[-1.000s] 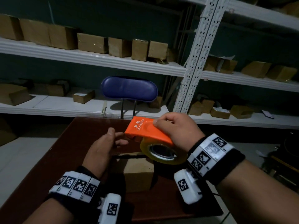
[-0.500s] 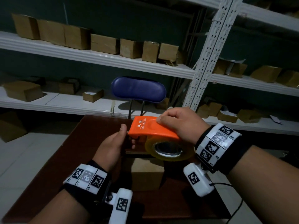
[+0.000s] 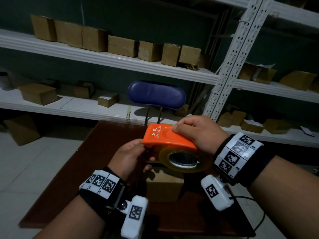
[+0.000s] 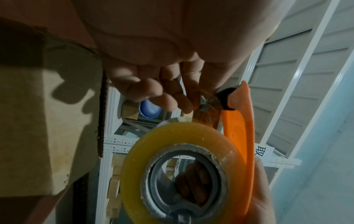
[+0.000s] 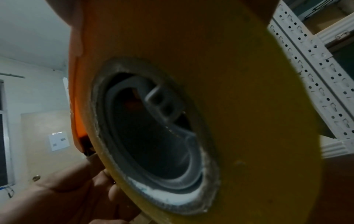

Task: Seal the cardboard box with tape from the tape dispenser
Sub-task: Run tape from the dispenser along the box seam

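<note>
Dim, bluish room light; straight shelving (image 3: 229, 54) bows toward the head view's edges, and the tape roll (image 5: 239, 121) looms blurred.

Black wristbands (image 3: 241, 163) w/ white coded tags; white cam pods (image 3: 215, 192); black cable.

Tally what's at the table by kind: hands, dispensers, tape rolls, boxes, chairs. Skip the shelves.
Hands: 2, left hand and right hand
Dispensers: 1, orange dispenser
Tape rolls: 1, roll
Boxes: 1, box on the table
Chairs: 1, blue chair
Total: 6
</note>
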`<state>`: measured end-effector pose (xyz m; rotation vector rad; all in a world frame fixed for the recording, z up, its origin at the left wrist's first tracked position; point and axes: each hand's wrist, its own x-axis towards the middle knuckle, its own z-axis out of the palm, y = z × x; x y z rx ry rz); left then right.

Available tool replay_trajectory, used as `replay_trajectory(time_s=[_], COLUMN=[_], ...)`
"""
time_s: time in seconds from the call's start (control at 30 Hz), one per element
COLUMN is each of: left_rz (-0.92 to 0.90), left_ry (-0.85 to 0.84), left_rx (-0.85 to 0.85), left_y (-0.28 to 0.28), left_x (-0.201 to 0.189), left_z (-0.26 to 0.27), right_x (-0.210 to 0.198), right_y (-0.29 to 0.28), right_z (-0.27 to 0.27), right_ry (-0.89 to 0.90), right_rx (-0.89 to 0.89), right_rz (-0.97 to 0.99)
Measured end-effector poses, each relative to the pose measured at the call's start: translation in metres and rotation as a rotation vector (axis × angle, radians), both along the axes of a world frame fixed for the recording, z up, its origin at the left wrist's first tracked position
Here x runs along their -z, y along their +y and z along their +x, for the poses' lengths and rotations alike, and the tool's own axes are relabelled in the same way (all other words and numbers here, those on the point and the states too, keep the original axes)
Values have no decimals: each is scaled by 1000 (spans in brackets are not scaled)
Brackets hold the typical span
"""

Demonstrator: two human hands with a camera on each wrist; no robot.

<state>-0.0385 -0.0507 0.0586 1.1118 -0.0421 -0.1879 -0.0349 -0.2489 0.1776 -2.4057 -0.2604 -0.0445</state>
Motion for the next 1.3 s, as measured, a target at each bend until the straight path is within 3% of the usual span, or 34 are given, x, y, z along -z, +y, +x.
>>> replay_trajectory(time_s=[0.53, 0.8, 1.3], left_rz=[518, 605, 572], left_ry=[-259, -270, -216], left_rx=[-242, -216, -183], left_y=[-1, -7, -8], left_x=[0, 0, -1], left_z=[-2, -5, -9], right_x=[9, 8, 11], right_y=[-10, -18, -28], right_z=[8, 12, 14], right_ry=[60, 96, 112], right_rx=[-60, -97, -110], right_rz=[-135, -224, -297])
